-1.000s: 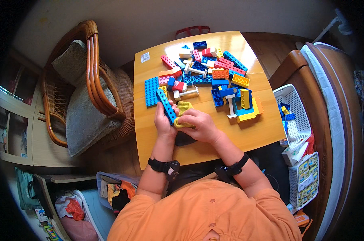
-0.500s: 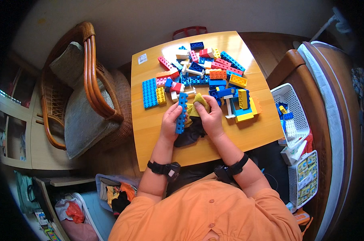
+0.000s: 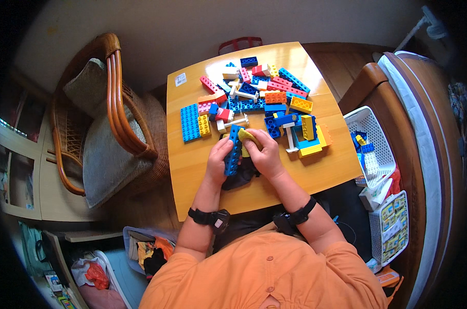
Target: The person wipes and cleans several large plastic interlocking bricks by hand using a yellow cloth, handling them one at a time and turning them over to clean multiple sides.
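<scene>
My left hand [image 3: 219, 158] is closed around a long blue toy brick [image 3: 232, 150], held upright over the near part of the table. A yellow cloth [image 3: 250, 138] is gripped in my right hand [image 3: 266, 157] and touches the upper right side of the brick. Below and behind my hands lies dark cloth [image 3: 239, 179], partly hidden. Beyond them spreads a pile of toy bricks in blue, red, yellow, pink and white, among them an orange brick [image 3: 275, 97], a flat blue plate [image 3: 190, 123] and a yellow brick [image 3: 301, 105].
The wooden table [image 3: 192, 180] stands in front of me. A rattan chair [image 3: 115, 123] with a grey cushion is at left. White baskets [image 3: 385, 139] stand at right beside a brown wooden bed frame [image 3: 370, 85]. A bin of clothes [image 3: 135, 232] is at lower left.
My right hand has brought the yellow cloth down and left against the blue brick, with less of the cloth showing above my fingers. The view has shifted slightly.
</scene>
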{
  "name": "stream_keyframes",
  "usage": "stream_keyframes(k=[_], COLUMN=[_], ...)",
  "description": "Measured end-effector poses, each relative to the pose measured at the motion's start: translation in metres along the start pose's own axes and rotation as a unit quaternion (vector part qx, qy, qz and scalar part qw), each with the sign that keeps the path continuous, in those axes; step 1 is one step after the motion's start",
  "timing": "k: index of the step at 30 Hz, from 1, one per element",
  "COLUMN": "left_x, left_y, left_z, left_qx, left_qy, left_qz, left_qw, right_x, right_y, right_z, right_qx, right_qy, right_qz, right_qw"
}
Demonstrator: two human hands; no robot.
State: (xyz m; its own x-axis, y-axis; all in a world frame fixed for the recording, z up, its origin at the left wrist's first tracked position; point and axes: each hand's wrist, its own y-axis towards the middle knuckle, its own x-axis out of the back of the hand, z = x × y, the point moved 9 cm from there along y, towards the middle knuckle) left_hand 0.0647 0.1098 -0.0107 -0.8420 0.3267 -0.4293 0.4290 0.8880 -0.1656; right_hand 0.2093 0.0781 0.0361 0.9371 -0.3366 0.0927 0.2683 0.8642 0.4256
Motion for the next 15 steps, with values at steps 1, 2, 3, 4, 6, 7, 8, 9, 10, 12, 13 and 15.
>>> stream_keyframes(k=[1, 2, 3, 4, 6, 7, 8, 9, 10, 12, 13, 15], left_x=[-0.001, 0.0, 0.0, 0.0, -0.001, 0.0, 0.001, 0.002, 0.002, 0.006, 0.006, 0.005], left_y=[0.0, 0.0, 0.001, 0.002, 0.002, 0.002, 0.003, 0.003, 0.003, 0.004, 0.005, 0.009], left_z=[-0.001, 0.0, 0.001, 0.002, 0.004, 0.005, 0.006, 0.006, 0.006, 0.007, 0.006, 0.01], left_qx=[-0.003, -0.002, -0.001, 0.0, 0.004, 0.008, 0.009, 0.006, 0.003, -0.001, -0.006, -0.013], left_qy=[-0.004, -0.002, 0.004, 0.01, -0.001, -0.013, -0.012, -0.029, -0.045, -0.04, -0.036, -0.042], left_qz=[0.003, 0.004, 0.003, 0.001, -0.012, -0.025, -0.024, -0.006, 0.012, 0.016, 0.019, -0.013], left_qw=[1.0, 1.0, 1.0, 1.0, 1.0, 1.0, 1.0, 1.0, 0.999, 0.999, 0.999, 0.999], right_x=[0.0, 0.0, 0.001, 0.001, 0.006, 0.008, 0.01, 0.01, 0.009, 0.01, 0.01, 0.0], right_y=[0.0, 0.0, 0.0, -0.001, -0.002, -0.001, 0.001, 0.003, 0.002, 0.0, -0.001, -0.003], right_z=[-0.001, -0.001, -0.002, -0.004, -0.012, -0.014, -0.015, -0.011, -0.007, 0.009, 0.012, 0.03], right_qx=[0.0, 0.002, 0.004, 0.005, -0.022, -0.022, -0.015, -0.008, -0.008, 0.027, 0.027, 0.104], right_qy=[0.0, 0.0, -0.001, -0.001, 0.002, 0.002, -0.026, -0.053, -0.053, 0.007, 0.007, -0.025], right_qz=[-0.002, -0.006, -0.009, -0.011, -0.025, -0.027, -0.03, -0.031, -0.031, -0.041, -0.04, 0.01], right_qw=[1.0, 1.0, 1.0, 1.0, 0.999, 0.999, 0.999, 0.998, 0.998, 0.999, 0.999, 0.994])
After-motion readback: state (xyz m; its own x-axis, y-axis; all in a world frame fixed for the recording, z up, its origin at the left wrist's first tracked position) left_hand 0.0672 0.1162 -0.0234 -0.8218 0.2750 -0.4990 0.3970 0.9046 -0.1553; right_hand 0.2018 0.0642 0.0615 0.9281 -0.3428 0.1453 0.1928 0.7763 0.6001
